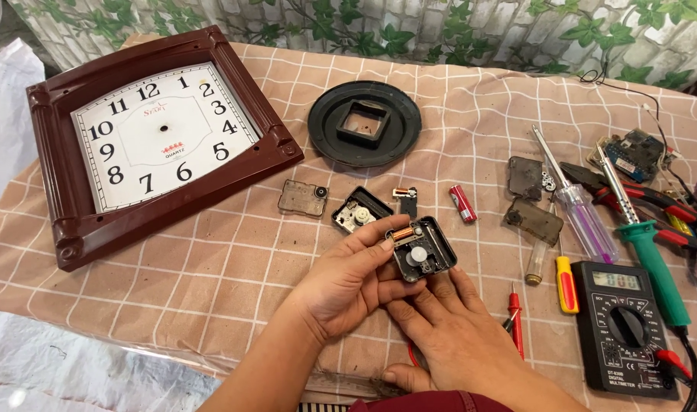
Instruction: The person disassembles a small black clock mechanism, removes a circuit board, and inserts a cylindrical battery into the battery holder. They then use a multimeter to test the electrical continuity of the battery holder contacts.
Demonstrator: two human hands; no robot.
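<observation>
Both my hands hold a small open black clock movement (423,249) with a copper coil and a white gear showing. My left hand (348,282) grips its left side, thumb and fingertips at the coil end. My right hand (444,328) supports it from below. Just behind lie a second open movement (357,211), a clear cover piece (303,197), a small coil part (405,198) and a red battery (463,204). A brown square wall clock (154,137) without hands lies at the far left.
A round black back plate (363,123) lies at the middle back. To the right are two smoky plastic covers (531,217), screwdrivers (581,206), a green-handled tool (653,259), red-handled pliers (638,200), a circuit board (634,152) and a black multimeter (623,324) with red probes (515,317).
</observation>
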